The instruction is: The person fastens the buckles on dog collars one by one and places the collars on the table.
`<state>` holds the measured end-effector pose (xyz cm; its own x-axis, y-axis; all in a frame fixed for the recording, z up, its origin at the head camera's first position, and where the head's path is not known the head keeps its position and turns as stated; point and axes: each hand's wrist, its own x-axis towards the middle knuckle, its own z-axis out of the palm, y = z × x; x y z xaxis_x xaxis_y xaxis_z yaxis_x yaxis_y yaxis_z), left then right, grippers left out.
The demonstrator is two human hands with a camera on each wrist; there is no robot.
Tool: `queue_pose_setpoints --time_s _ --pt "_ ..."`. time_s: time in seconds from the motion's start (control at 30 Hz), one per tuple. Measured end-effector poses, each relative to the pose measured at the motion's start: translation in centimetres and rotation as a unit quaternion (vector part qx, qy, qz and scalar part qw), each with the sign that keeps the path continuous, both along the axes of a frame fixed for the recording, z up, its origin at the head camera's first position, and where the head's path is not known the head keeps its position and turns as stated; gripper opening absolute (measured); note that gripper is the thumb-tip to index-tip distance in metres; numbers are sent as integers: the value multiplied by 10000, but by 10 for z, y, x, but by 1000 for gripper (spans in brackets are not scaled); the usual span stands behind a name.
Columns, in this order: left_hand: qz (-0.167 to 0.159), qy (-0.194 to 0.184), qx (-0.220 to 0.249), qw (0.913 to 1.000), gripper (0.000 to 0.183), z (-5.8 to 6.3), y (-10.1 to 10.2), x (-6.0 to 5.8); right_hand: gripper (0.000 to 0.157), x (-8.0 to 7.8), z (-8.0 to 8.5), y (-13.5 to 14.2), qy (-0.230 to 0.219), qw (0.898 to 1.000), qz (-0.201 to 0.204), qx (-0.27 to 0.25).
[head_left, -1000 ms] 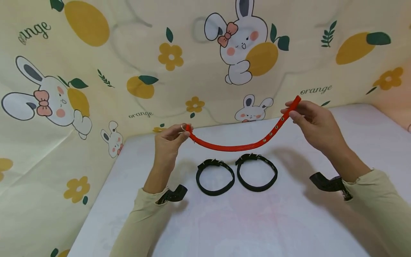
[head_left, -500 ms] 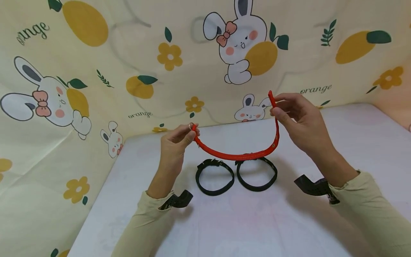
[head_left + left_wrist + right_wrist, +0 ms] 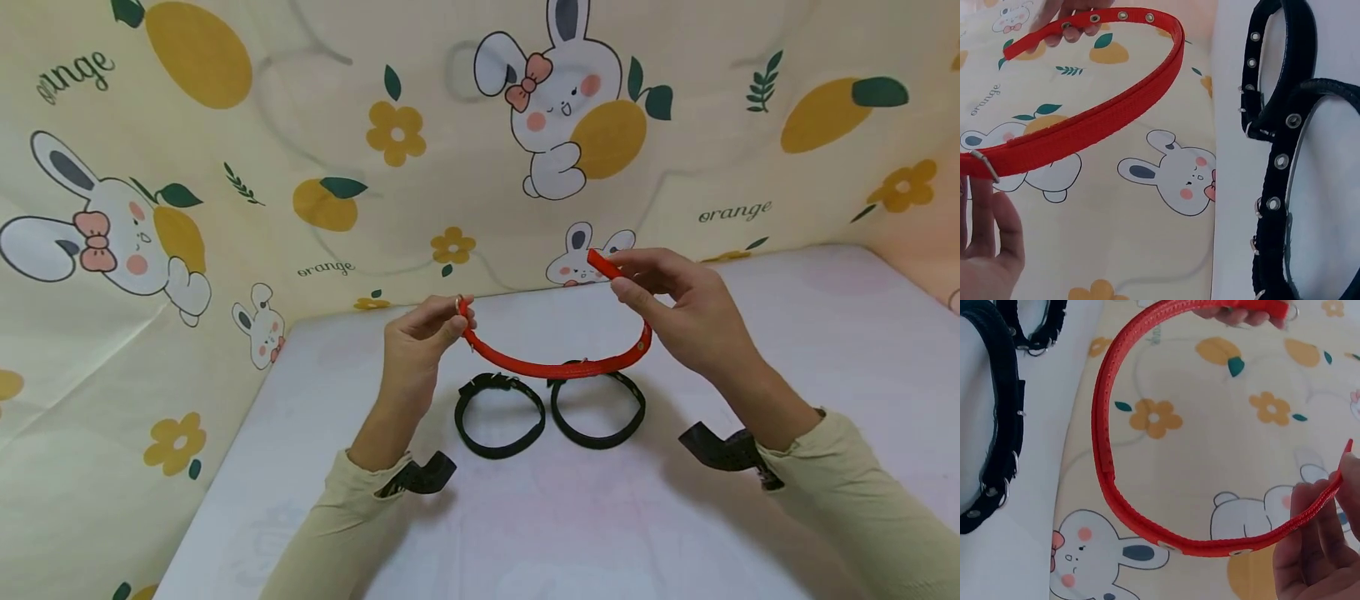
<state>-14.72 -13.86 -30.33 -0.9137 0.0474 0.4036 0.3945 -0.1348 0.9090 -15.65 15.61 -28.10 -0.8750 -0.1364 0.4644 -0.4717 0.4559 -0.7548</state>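
Between both hands a red collar (image 3: 558,369) sags in a curve above the table; metal eyelets line one end, and a ring and buckle sit at the other. My left hand (image 3: 416,346) pinches the ringed end. The eyelet end is held between thumb and fingers of my right hand (image 3: 686,312), its tip pointing up and left past the fingertips. In the left wrist view the strap (image 3: 1104,125) shows its metal loop beside the left fingers. Just below it, two black collars, one left (image 3: 500,452) and one right (image 3: 600,442), lie buckled into rings on the table.
A white table (image 3: 525,533) runs back to a cream backdrop (image 3: 450,192) printed with rabbits, oranges and flowers. Dark wrist mounts stick out from the left cuff (image 3: 423,475) and the right cuff (image 3: 716,448).
My right hand has moved left and turned the strap's tip inward. My left hand has shifted slightly right, so the collar's ends are closer and its curve deeper.
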Motion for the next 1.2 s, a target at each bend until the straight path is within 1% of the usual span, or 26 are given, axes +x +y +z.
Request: queue_pose_setpoints --time_s 0.1,0.17,0.3,0.4,0.6,0.73,0.83,0.9,1.0,1.2 --pt "26 21 -44 10000 22 -1 3 1 33 3 -1 -5 53 9999 46 134" --pt "-2 29 -120 9999 27 -1 4 2 32 4 -2 -7 63 9997 73 235" --pt "-10 15 -432 9991 40 -1 8 3 30 6 -3 -12 90 9990 151 400" --pt "43 -54 -631 9980 37 -1 11 6 30 8 -5 -16 143 9984 257 479" --pt "53 -242 -740 9969 30 -4 17 10 29 11 -9 -23 344 9965 465 601" --pt "258 -286 -1046 9938 29 -5 20 11 27 12 -11 -26 357 9948 542 781" --pt "375 -198 -1185 9920 28 -6 21 12 27 13 -12 -28 296 9938 646 861" --pt "400 -134 -1158 9924 28 -6 22 13 26 15 -12 -29 297 9928 721 911" --pt "399 -68 -1113 9930 26 -5 24 14 27 16 -12 -30 277 9917 797 966" --pt "360 -28 -1166 9925 26 -5 27 15 27 18 -13 -32 198 9906 881 1025"
